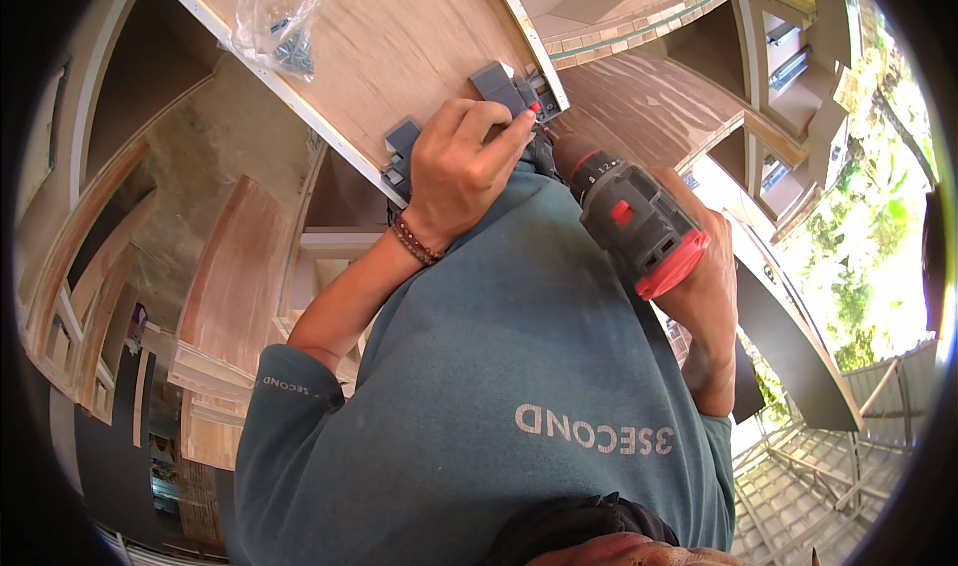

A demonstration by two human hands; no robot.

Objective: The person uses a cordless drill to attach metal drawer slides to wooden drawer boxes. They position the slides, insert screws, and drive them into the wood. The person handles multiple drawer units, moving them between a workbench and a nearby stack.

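A wooden drawer (399, 27) with white edges lies in front of me, its plywood underside showing. At its near right corner sits a grey plastic drawer clip (494, 84) with a red tab. My left hand (459, 167) is closed over that clip, thumb and forefinger at the red tab; a small screw between them cannot be made out. My right hand (704, 257) grips a black and red cordless drill (624, 212), its nose pointing at the same corner, close to the left fingertips. A second grey clip (401, 137) is at the near left corner.
A clear plastic bag (279, 2) of screws lies on the drawer's left side. Wooden panels (225, 277) are stacked at the left. Another brown board (649, 107) lies to the right of the drawer, with cabinet frames (788, 57) beyond.
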